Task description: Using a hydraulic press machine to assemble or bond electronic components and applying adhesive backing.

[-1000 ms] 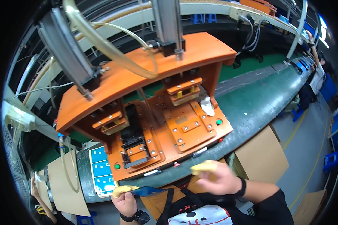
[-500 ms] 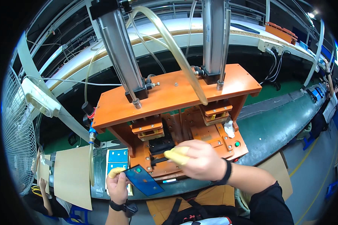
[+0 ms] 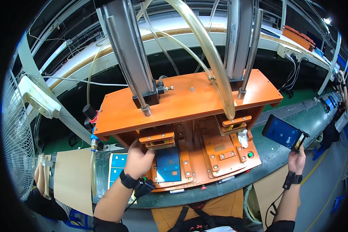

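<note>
At the left station of the orange press (image 3: 193,96), a flat blue rectangular panel (image 3: 168,167) lies in the fixture under the clamp head. My left hand (image 3: 138,160) reaches in beside the panel's left edge, its fingertips hidden below the clamp head (image 3: 157,138). Out to the right, my right hand (image 3: 296,160) is closed on the lower end of a dark panel (image 3: 281,132), a thin blue-black rectangle with small light squares on its face. That panel is tilted and held above the green bench.
Two metal cylinders with hoses stand on the press. The right station (image 3: 219,147) shows a bare fixture and a green button (image 3: 250,155). Blue panels on a sheet (image 3: 118,160) lie left, beside cardboard (image 3: 74,181) and a fan (image 3: 19,135). Other people work at both sides.
The blue panel went from my left hand into the left fixture. My right hand moved from the press out to the right and now holds the dark panel. The view shifted slightly.
</note>
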The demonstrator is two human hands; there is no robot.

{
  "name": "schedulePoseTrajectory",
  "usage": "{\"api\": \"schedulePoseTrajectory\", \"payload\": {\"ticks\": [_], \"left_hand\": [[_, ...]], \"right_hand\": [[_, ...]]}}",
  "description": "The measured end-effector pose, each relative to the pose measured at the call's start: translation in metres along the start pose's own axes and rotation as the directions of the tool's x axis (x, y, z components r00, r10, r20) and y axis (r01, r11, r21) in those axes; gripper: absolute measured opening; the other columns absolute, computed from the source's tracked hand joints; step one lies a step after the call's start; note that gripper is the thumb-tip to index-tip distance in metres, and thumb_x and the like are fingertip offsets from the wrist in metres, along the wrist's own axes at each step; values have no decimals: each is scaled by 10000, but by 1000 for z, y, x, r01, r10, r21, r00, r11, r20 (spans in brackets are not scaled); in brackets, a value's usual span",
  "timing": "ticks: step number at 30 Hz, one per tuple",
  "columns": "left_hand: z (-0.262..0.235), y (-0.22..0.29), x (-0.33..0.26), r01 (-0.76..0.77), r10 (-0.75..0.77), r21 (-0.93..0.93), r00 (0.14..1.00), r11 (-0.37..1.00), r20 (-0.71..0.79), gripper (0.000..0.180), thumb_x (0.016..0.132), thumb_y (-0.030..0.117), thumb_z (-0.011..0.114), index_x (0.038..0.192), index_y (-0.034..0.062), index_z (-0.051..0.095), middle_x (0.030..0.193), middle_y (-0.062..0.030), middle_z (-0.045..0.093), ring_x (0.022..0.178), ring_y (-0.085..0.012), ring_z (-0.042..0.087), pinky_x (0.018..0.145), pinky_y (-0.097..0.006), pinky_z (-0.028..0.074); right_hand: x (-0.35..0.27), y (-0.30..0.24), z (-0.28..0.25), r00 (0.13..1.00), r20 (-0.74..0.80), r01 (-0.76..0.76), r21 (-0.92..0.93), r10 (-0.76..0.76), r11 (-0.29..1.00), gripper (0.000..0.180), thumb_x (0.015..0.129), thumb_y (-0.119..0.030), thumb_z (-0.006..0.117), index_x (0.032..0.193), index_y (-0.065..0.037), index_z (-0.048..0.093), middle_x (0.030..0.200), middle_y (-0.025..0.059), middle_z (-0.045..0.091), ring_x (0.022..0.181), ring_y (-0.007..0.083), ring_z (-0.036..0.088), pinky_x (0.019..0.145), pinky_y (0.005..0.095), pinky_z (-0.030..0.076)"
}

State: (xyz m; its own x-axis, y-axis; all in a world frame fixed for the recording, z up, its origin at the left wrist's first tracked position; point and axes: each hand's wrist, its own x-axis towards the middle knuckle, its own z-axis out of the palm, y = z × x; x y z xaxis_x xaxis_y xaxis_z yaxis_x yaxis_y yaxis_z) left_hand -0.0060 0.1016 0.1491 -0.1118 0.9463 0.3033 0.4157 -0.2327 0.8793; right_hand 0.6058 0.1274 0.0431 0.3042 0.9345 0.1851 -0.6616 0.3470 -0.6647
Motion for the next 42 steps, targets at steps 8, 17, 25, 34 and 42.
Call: {"api": "schedulePoseTrajectory", "payload": {"ticks": [8,17,25,34,42], "left_hand": [[-12,-64,30,-24,-54,611,993,791,109,355,891,196,645,1239,135,613,1265,-101,635,1176,-288,587,992,-335,479],[0,-117,44,75,-100,271,992,960,79,322,887,200,658,1199,127,640,1203,-92,665,1116,-271,621,972,-331,491],[90,-103,108,-47,-36,226,937,973,347,305,890,195,654,1185,121,646,1180,-87,673,1084,-273,628,951,-338,498],[82,-71,114,-66,-63,280,903,958,426,286,894,190,649,1169,114,653,1155,-81,682,1048,-275,637,928,-345,506],[-25,-5,10,129,-239,425,946,896,217,270,897,186,645,1155,108,659,1132,-76,690,1017,-277,645,907,-351,513]], "right_hand": [[107,116,-74,940,-282,-202,-14,190,979,152,975,-169,603,1003,-22,630,913,92,691,787,173,676,599,207,555],[218,231,-15,937,-287,-236,-103,199,966,265,953,-199,600,1020,53,649,885,142,712,809,235,698,675,311,583],[257,221,75,998,55,54,-998,31,32,288,833,-295,654,931,-34,728,914,206,710,865,412,669,820,435,541],[286,184,68,991,-129,-83,-790,32,-608,607,783,-463,726,1322,-212,608,1552,212,298,1426,422,245,1065,533,330],[302,167,56,998,44,53,-958,35,-283,481,759,-456,779,925,-8,729,874,137,717,773,297,686,716,401,551]]}}
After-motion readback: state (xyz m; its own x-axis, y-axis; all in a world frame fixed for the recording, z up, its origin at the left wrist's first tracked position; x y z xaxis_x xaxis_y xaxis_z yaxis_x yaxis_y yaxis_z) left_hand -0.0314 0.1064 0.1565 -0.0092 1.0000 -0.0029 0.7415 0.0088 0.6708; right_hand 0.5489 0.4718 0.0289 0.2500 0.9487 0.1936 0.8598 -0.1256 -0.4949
